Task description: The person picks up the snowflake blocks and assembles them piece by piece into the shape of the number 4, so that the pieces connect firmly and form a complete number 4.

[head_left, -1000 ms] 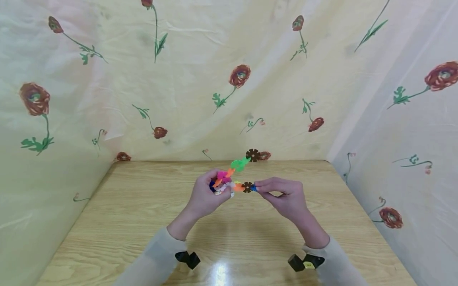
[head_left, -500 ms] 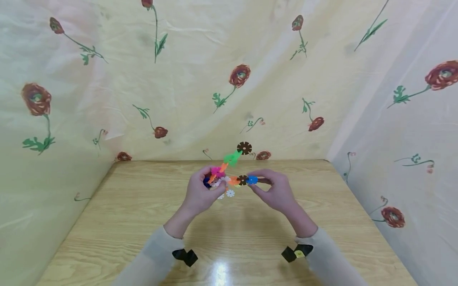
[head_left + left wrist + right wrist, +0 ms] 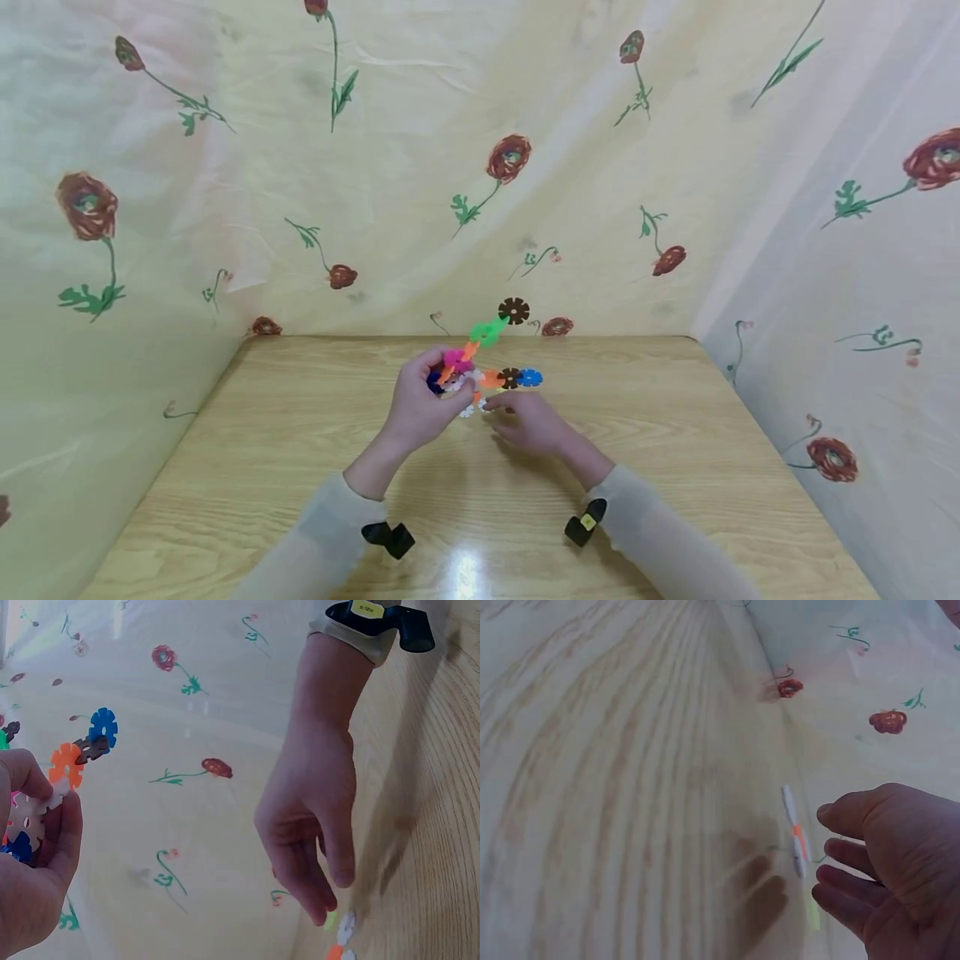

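Note:
My left hand (image 3: pixel 420 404) grips a chain of slotted snowflake discs, fingers and thumb curled round its middle. From it one arm rises through a pink disc (image 3: pixel 457 361) and a green disc (image 3: pixel 486 334) to a dark brown disc (image 3: pixel 513 311). The other arm points right, with an orange disc (image 3: pixel 66 766), a second brown disc (image 3: pixel 510 378) and a blue disc (image 3: pixel 529 377) at its tip. My right hand (image 3: pixel 536 423) holds nothing; its relaxed fingers hover beside loose discs, among them a white disc (image 3: pixel 346 928), an orange one (image 3: pixel 334 952) and a yellow-green one (image 3: pixel 814 913).
The wooden table (image 3: pixel 300 433) runs back to a cloth backdrop (image 3: pixel 390 167) printed with red flowers. Cloth also rises at both sides. Each sleeve carries a black wrist camera, such as the right one (image 3: pixel 585 523).
My right hand first pinched the blue disc at the chain's right end, then let go and moved down and left to the loose discs. The left hand shifted slightly left and up with the chain.

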A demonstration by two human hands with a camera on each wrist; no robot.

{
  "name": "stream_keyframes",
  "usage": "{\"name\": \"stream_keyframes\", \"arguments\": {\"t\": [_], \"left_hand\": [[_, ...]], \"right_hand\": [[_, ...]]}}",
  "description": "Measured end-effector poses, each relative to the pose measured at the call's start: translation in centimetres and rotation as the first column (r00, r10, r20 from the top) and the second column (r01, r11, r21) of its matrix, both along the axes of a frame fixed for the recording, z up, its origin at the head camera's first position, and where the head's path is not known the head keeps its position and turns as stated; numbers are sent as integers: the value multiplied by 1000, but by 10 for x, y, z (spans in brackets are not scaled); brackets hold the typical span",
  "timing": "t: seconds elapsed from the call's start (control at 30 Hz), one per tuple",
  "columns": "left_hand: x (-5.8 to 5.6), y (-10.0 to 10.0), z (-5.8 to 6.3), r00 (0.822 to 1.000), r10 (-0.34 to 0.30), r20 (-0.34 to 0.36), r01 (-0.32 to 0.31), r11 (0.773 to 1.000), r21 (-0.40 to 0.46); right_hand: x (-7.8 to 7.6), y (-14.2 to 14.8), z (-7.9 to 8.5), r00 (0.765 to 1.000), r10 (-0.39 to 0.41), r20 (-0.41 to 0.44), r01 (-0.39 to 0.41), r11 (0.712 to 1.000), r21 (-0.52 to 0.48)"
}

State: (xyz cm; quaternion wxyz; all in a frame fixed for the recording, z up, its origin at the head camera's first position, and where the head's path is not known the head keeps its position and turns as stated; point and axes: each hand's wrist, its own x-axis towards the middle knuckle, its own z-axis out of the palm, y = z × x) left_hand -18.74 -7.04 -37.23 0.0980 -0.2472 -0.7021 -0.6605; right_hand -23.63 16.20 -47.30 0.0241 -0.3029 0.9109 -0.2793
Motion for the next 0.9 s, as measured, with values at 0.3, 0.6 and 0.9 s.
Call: {"name": "stream_keyframes", "arguments": {"t": [0.3,0.6,0.9], "left_hand": [[-1,1,-2,1000,-1,9,1,1000,-1],[0,1,-4,1000,-14,19,14,1000,4],[2,2,-2,1000,-12,17,12,1000,6]], "right_hand": [[9,-2,-4,1000,13,-17,-12,995,101],[17,1,-3,996,-5,-85,16,990,137],[17,2,-3,998,-36,-60,43,992,115]]}}
